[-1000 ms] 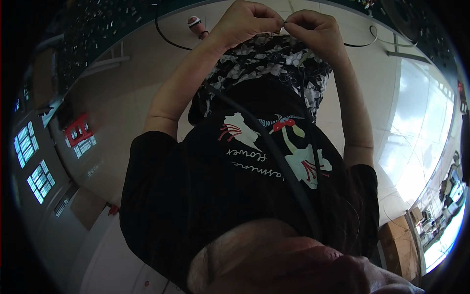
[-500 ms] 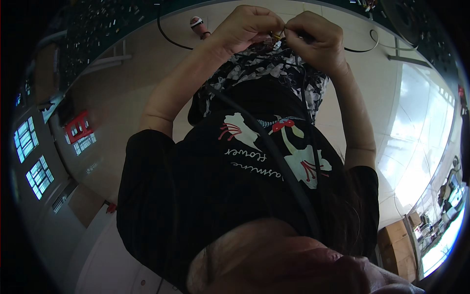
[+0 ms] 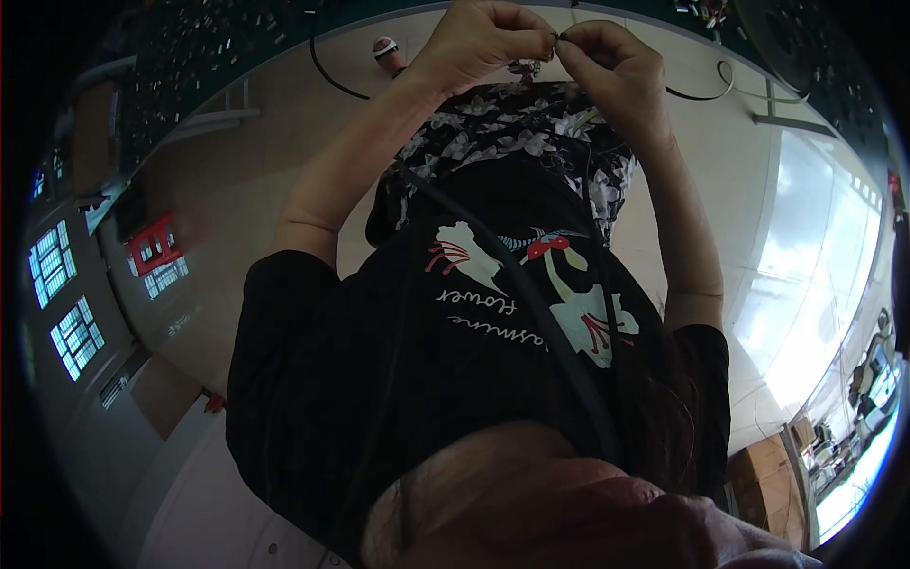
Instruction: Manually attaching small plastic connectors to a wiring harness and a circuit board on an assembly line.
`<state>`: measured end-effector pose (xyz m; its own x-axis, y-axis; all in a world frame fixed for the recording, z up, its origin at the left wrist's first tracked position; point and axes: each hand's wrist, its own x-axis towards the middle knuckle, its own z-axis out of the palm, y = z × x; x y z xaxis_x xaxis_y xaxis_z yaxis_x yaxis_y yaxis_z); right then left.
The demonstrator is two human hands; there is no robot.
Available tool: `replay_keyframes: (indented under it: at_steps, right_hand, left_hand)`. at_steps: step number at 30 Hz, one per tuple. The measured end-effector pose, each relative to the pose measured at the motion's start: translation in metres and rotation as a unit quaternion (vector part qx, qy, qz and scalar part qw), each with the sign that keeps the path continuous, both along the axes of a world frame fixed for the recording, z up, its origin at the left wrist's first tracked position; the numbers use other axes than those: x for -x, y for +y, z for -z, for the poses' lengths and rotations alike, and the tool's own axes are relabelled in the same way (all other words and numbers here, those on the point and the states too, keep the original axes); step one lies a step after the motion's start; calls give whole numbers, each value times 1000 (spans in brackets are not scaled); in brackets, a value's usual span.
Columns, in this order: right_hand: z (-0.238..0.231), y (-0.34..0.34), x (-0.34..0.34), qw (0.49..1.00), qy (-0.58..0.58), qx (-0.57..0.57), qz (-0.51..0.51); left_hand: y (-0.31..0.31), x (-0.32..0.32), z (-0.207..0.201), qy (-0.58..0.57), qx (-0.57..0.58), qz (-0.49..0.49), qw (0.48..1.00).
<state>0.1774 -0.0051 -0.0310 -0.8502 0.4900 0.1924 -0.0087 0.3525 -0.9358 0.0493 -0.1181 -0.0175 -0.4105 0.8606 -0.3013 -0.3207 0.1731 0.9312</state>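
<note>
Both my hands meet in front of my lap, close to the near edge of the green table. My left hand [image 3: 488, 45] is closed, its thumb and finger pinched at the meeting point. My right hand [image 3: 618, 68] pinches there too, thumb and fingertip almost touching the left fingertips. Between them shows a tiny dark bit [image 3: 559, 37], too small to name. Beneath the left fingers is a small cluster of multicoloured and metallic bits [image 3: 524, 68]; what it is and whether it is held are unclear.
Small shiny metal pieces [image 3: 194, 59] lie scattered over the green table [image 3: 275, 52]. A dark round object [image 3: 773, 43] sits at its right. Black cable [image 3: 332, 81] hangs below the edge. A red plastic stool [image 3: 156, 248] stands left; cardboard boxes [image 3: 766, 484] are at lower right.
My hands have moved slightly up and away from my body. The right fingers have straightened a little, and a small white piece seen below the fingertips no longer shows.
</note>
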Motion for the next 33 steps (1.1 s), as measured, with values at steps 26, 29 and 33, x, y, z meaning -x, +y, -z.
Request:
replay_keyframes:
  at_steps: [26,29,33]
  right_hand:
    - [2,3,-7,988,152,-3,42]
    - [1,4,-7,988,81,100,91]
    - [5,3,-4,979,94,173,53]
  left_hand:
    - [-7,1,19,-60,-60,34,996]
    - [-7,3,18,-65,-63,29,995]
    - [-7,-1,19,-42,-83,11,996]
